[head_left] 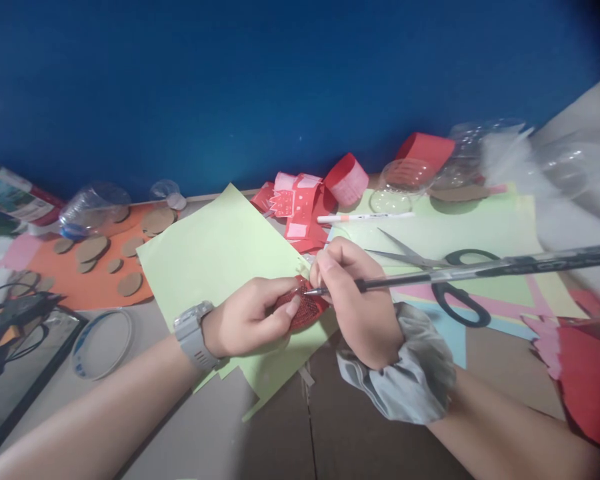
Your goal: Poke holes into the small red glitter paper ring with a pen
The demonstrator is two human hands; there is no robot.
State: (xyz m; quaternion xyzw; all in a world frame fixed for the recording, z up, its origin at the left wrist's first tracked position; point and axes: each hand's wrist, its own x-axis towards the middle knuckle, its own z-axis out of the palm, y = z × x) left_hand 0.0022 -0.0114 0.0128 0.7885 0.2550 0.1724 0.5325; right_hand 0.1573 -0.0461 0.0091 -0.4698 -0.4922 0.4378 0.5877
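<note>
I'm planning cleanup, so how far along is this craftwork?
Done, it seems: the cardboard discs are cut out. In hand: the left hand steadies a patterned red piece while the right hand holds a pen against it. Probably left: finishing that piece; the pale green sheet looks unmarked.

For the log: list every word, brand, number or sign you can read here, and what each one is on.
No text reads clearly enough to quote.
Label on the bottle at the far left: printed, too blurred to read.
White marker: tiny marks on its barrel, too small.
Pen in the right hand: marks on its barrel, blurred.
Clear ring: blue marks, unreadable.
</note>
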